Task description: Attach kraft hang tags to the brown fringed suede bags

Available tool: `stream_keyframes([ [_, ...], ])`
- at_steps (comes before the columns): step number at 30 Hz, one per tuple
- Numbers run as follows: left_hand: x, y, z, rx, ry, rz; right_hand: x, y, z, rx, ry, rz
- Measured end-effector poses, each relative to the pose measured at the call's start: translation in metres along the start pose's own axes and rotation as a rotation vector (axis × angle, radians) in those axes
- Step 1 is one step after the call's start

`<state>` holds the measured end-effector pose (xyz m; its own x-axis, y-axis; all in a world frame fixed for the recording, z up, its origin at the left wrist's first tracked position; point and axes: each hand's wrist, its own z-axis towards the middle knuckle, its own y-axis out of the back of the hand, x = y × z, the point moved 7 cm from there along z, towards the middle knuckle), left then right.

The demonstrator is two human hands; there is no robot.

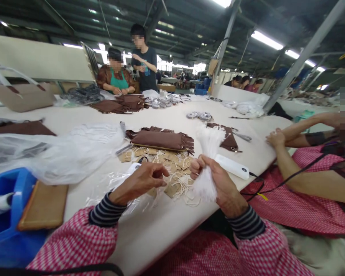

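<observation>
In my right hand (214,180), closed in a fist, is a thick bundle of white plastic tag fasteners (209,140); its strands fan out above and below the fingers. My left hand (145,180) hovers left of it with fingers bent and thumb near the index finger. Something thin and see-through seems to hang below those fingertips, too faint to name. Under and between both hands lies a heap of brown paper hang tags (172,168) with cream strings. Behind the heap rests a dark brown fringed bag (161,140).
A white device (232,166) with a cable lies right of my right hand. Clear plastic (103,188) and a white bag (66,153) spread leftward. A blue container (5,222) and brown block (43,205) stand at left. A co-worker's arms (287,134) reach the table's right edge.
</observation>
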<state>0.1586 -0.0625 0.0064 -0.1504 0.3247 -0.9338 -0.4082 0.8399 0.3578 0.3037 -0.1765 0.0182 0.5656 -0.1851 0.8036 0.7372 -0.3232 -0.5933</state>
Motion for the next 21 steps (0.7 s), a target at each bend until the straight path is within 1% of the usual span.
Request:
stream_keyframes([
  [3,-0.017,-0.015,-0.008,0.049,-0.037,-0.171,0.004,0.004,-0.003,0.013,-0.013,0.129],
  [5,-0.028,-0.028,-0.015,0.090,-0.053,-0.216,0.009,0.012,-0.011,-0.013,0.018,0.099],
  [6,-0.031,-0.035,-0.018,0.106,-0.057,-0.173,0.011,0.017,-0.017,-0.026,0.044,0.038],
  [8,-0.030,-0.047,-0.024,0.107,-0.059,0.063,0.015,0.027,-0.029,-0.053,0.120,-0.154],
  [11,-0.018,-0.063,-0.030,0.112,-0.097,0.516,0.019,0.046,-0.046,-0.110,0.251,-0.490],
  [13,-0.009,-0.073,-0.034,0.170,-0.125,0.696,0.015,0.059,-0.054,-0.136,0.272,-0.677],
  [15,-0.007,-0.080,-0.038,0.224,-0.144,0.779,0.010,0.070,-0.060,-0.153,0.236,-0.822],
  [17,-0.015,-0.080,-0.040,0.217,-0.145,0.765,0.009,0.080,-0.064,-0.181,0.214,-0.925],
  [18,-0.020,-0.079,-0.040,0.201,-0.132,0.708,0.010,0.082,-0.066,-0.193,0.210,-0.955],
  [20,-0.028,-0.079,-0.039,0.169,-0.061,0.511,0.015,0.085,-0.068,-0.207,0.202,-0.952],
  [21,-0.029,-0.080,-0.038,0.161,-0.008,0.392,0.020,0.086,-0.068,-0.214,0.210,-0.895],
])
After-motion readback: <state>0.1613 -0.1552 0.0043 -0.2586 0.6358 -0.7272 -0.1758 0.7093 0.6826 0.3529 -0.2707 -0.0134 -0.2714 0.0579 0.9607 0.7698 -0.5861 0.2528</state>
